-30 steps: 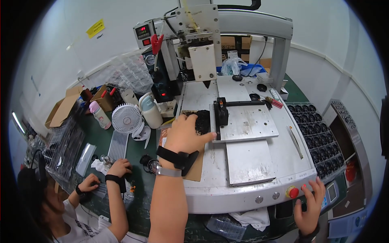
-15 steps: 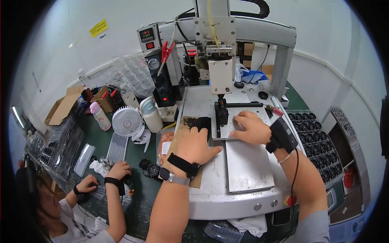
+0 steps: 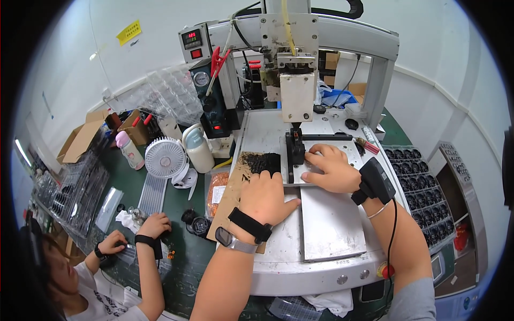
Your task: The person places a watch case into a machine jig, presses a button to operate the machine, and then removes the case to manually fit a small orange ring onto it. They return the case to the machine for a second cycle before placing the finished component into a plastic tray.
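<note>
One left hand [image 3: 262,200], thumb spread, over brown board [image 3: 228,200] | black scraps [image 3: 261,162] at its fingertips | black block [image 3: 295,147] upright on metal plate [image 3: 352,150] | right hand [image 3: 334,172], apart from left, bent beside block; cannot tell if gripping

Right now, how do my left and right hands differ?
Place: left hand is partly over the brown board; right hand is over the metal plate, beside the black block.
Wrists: left hand's has a watch; right hand's, a thin bracelet.
Shared: both wear black straps.
</note>
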A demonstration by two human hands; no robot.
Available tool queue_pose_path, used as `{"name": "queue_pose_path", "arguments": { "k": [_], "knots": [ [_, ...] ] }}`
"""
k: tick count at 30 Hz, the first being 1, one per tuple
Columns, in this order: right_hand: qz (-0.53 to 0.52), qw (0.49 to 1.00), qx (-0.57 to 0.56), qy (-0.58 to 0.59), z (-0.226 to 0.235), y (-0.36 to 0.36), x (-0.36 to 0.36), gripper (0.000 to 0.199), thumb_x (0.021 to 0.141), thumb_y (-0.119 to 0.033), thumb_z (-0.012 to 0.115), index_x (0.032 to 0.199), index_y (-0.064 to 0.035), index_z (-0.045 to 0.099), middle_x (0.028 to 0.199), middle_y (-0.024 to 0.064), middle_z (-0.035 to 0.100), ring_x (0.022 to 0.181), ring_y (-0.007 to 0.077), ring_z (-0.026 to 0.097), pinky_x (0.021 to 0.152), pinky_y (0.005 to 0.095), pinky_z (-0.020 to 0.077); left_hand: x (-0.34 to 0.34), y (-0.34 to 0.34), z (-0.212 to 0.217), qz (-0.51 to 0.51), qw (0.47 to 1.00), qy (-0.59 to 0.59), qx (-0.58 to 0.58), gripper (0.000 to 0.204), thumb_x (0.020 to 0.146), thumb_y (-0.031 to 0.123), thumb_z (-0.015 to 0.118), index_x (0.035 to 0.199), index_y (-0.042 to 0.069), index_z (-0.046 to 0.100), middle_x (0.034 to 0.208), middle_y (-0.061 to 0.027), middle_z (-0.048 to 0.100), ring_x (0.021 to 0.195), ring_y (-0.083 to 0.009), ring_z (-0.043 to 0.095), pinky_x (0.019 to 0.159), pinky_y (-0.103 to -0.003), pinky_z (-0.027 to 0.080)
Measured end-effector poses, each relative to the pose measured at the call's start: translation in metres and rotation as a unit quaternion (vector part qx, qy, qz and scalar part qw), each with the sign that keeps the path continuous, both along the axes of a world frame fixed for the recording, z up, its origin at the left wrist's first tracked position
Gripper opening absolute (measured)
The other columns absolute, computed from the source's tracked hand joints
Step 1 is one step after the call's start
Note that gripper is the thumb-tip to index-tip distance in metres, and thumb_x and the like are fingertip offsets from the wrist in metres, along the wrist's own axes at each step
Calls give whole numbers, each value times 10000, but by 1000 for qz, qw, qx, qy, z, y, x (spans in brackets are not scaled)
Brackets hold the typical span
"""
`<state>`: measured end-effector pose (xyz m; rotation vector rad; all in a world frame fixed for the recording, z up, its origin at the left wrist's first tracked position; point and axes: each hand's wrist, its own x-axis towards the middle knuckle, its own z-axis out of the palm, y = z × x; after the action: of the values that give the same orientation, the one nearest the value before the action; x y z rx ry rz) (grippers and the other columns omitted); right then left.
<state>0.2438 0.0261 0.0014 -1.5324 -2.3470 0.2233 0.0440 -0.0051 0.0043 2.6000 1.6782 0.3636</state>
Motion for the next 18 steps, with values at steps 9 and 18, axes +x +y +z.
{"name": "queue_pose_path", "arguments": {
  "k": [9, 18],
  "knots": [
    [-12, 999, -4, -31, -4, 7, 4, 589, 811, -491, 531, 1285, -143, 510, 1281, 154, 424, 1225, 334, 346, 1038, 435, 223, 3, 1, -3, -1, 1000, -7, 5, 510, 714, 434, 698, 952, -2, 586, 939, -145, 580, 919, -302, 564, 757, -403, 472],
    [-14, 999, -12, -35, -2, 9, 4, 594, 813, -504, 523, 1292, -154, 509, 1308, 172, 405, 1248, 346, 324, 1052, 441, 208, 5, 1, -6, -5, 1000, -22, 3, 532, 737, 414, 675, 953, -61, 569, 936, -203, 574, 915, -347, 558, 807, -402, 454]
  ]
}}
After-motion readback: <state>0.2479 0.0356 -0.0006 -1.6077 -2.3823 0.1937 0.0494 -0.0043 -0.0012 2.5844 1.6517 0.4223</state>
